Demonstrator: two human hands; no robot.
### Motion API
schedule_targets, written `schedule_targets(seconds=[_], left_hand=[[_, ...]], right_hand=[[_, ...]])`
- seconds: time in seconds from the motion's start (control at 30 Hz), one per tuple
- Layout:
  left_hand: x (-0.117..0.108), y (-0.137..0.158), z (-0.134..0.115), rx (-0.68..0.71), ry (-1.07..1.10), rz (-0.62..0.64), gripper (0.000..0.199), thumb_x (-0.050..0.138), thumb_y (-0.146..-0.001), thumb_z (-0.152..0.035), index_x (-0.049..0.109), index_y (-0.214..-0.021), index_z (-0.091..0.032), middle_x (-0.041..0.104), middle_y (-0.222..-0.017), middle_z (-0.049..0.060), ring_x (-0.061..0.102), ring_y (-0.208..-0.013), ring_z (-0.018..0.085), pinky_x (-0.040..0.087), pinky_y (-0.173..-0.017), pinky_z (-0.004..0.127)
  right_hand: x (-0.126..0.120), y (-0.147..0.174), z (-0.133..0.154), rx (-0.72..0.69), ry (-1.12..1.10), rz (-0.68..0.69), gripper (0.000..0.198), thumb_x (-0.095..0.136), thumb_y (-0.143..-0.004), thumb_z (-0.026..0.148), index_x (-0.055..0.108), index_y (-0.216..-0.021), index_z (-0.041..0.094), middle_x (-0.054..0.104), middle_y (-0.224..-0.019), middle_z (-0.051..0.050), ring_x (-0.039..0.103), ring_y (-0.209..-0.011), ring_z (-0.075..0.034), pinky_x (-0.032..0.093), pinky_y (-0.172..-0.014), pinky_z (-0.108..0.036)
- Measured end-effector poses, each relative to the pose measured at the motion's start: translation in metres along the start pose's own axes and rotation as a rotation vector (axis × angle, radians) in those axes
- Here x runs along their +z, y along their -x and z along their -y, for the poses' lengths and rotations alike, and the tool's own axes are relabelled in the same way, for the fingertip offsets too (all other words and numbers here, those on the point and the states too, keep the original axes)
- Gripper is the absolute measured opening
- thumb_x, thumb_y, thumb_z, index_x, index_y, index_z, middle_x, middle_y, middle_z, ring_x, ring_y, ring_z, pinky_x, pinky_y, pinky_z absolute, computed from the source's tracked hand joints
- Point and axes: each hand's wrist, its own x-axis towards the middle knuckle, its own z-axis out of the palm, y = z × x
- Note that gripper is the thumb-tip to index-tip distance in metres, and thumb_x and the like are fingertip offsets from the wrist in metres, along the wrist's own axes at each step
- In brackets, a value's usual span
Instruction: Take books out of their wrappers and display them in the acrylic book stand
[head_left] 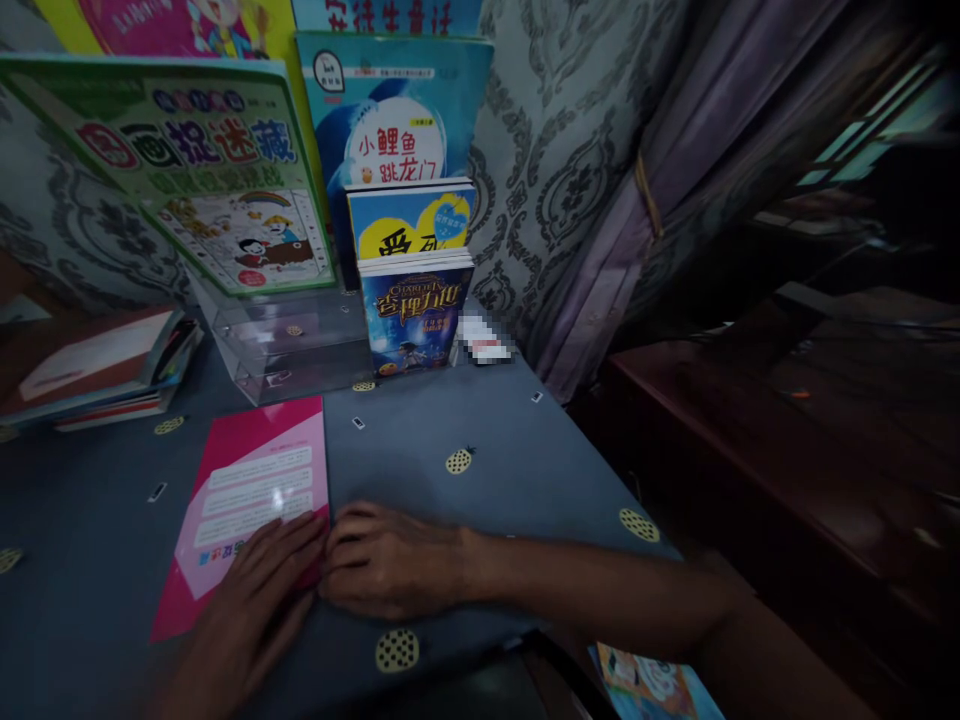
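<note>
A pink book point(259, 480) lies flat on the table, its printed text upside down to me. My left hand point(262, 590) rests on its lower right part, palm down with the fingers stretched out over the cover. Against the book's right edge, my right hand point(382, 562) is closed, with curled fingers at that edge; their tips are partly hidden. Both hands nearly touch each other.
Behind stands a clear acrylic rack point(292, 345) holding several picture books, among them a green book point(225, 190) and a dark blue book point(416, 315). A pile of books point(105, 365) lies at left. Beyond the table's right edge is a dark red surface point(750, 440). A colourful book point(656, 685) shows below my right arm.
</note>
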Motion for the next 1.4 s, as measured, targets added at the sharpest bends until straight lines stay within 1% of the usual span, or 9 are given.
schedule_targets(seconds=[0.2, 0.37, 0.5, 0.63, 0.77, 1.07, 1.23, 1.33, 1.4], left_hand=[[-0.011, 0.007, 0.007, -0.144, 0.128, 0.023, 0.051, 0.044, -0.101, -0.029, 0.042, -0.152, -0.036, 0.064, -0.143, 0.003, 0.064, -0.126, 0.019, 0.061, -0.096, 0.031], [-0.009, 0.032, 0.029, -0.224, 0.062, -0.013, 0.042, 0.047, -0.1, -0.03, 0.053, -0.141, -0.033, 0.061, -0.144, 0.004, 0.06, -0.131, 0.024, 0.057, -0.102, 0.038], [-0.008, 0.061, 0.043, -0.46, -0.065, -0.129, 0.036, 0.045, -0.099, -0.043, 0.062, -0.127, -0.027, 0.062, -0.138, 0.011, 0.059, -0.129, 0.034, 0.052, -0.104, 0.052], [-0.016, 0.076, 0.042, -0.733, -0.091, -0.08, 0.041, 0.043, -0.098, -0.052, 0.063, -0.125, -0.028, 0.062, -0.137, 0.011, 0.064, -0.118, 0.035, 0.055, -0.095, 0.053], [-0.025, 0.066, 0.028, -0.778, -0.043, -0.142, 0.045, 0.044, -0.096, -0.058, 0.064, -0.123, -0.028, 0.064, -0.136, 0.008, 0.065, -0.118, 0.032, 0.056, -0.097, 0.047], [-0.044, 0.039, 0.013, -0.896, 0.228, -0.212, 0.04, 0.051, -0.095, -0.054, 0.069, -0.117, -0.025, 0.065, -0.135, 0.01, 0.062, -0.126, 0.027, 0.052, -0.103, 0.042], [-0.05, 0.035, 0.015, -1.035, 0.382, -0.292, 0.043, 0.059, -0.087, -0.059, 0.072, -0.109, -0.025, 0.064, -0.135, 0.01, 0.058, -0.131, 0.03, 0.047, -0.109, 0.045], [-0.055, 0.03, 0.017, -1.149, 0.522, -0.36, 0.043, 0.066, -0.082, -0.06, 0.073, -0.103, -0.024, 0.065, -0.136, 0.009, 0.057, -0.132, 0.031, 0.043, -0.114, 0.044], [-0.058, 0.025, 0.017, -1.246, 0.612, -0.428, 0.043, 0.071, -0.077, -0.06, 0.073, -0.099, -0.024, 0.066, -0.135, 0.008, 0.058, -0.13, 0.03, 0.045, -0.111, 0.041]], right_hand=[[0.0, 0.0, -0.001, 0.017, -0.017, 0.011, 0.019, 0.051, -0.104, 0.024, 0.07, -0.105, 0.019, 0.077, -0.111, -0.001, 0.062, -0.112, -0.013, 0.037, -0.11, -0.03], [0.003, 0.001, -0.002, 0.032, -0.064, 0.034, 0.019, 0.053, -0.103, 0.027, 0.069, -0.108, 0.018, 0.076, -0.115, -0.003, 0.063, -0.113, -0.013, 0.04, -0.108, -0.03], [0.007, 0.003, -0.003, 0.082, -0.084, 0.001, 0.02, 0.055, -0.102, 0.03, 0.07, -0.11, 0.018, 0.072, -0.125, -0.005, 0.06, -0.12, -0.017, 0.04, -0.109, -0.033], [0.008, 0.005, -0.003, 0.13, -0.092, -0.019, 0.021, 0.057, -0.101, 0.032, 0.068, -0.112, 0.018, 0.069, -0.132, -0.007, 0.054, -0.132, -0.019, 0.034, -0.118, -0.04], [0.008, 0.005, 0.0, 0.172, -0.134, -0.031, 0.023, 0.056, -0.102, 0.029, 0.067, -0.116, 0.016, 0.071, -0.13, -0.008, 0.054, -0.133, -0.021, 0.032, -0.121, -0.048], [0.017, 0.003, 0.0, 0.201, -0.263, -0.108, 0.024, 0.056, -0.101, 0.025, 0.068, -0.12, 0.018, 0.073, -0.126, -0.009, 0.056, -0.131, -0.021, 0.037, -0.12, -0.048], [0.013, 0.002, 0.001, 0.204, -0.238, -0.069, 0.024, 0.056, -0.101, 0.025, 0.067, -0.12, 0.018, 0.072, -0.128, -0.009, 0.056, -0.13, -0.02, 0.039, -0.118, -0.047], [0.013, 0.002, 0.002, 0.199, -0.238, -0.098, 0.023, 0.056, -0.1, 0.025, 0.068, -0.119, 0.017, 0.072, -0.126, -0.009, 0.057, -0.129, -0.02, 0.04, -0.117, -0.046], [0.014, 0.002, 0.001, 0.196, -0.245, -0.12, 0.022, 0.056, -0.1, 0.024, 0.068, -0.118, 0.017, 0.073, -0.124, -0.009, 0.058, -0.129, -0.021, 0.04, -0.117, -0.046]])
